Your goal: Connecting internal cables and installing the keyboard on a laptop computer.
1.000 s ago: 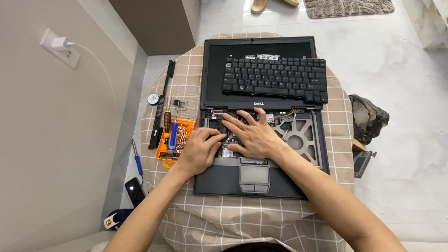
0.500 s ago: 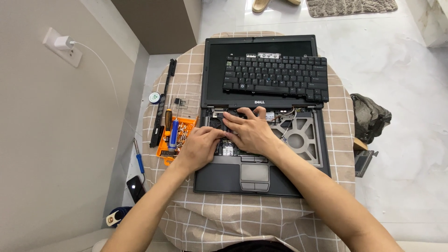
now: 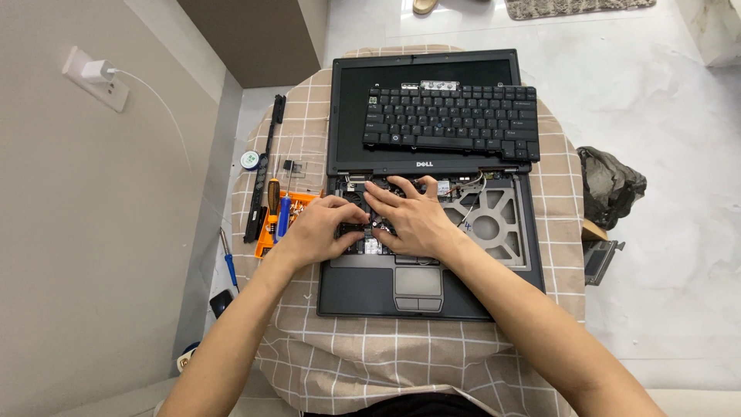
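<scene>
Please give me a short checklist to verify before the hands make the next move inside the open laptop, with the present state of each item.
1. Keyboard is out of the way: ok, it lies detached on the laptop screen.
2. Both hands are on the work: ok, left hand and right hand rest on the exposed internals of the laptop base.
3. Part under the fingertips is free of screws and cables: cannot tell, the hands hide it.
4. Screwdrivers are within reach: ok, they lie at the orange tray beside the left hand.
5. Laptop sits steady: ok, flat on the checked tablecloth.
</scene>
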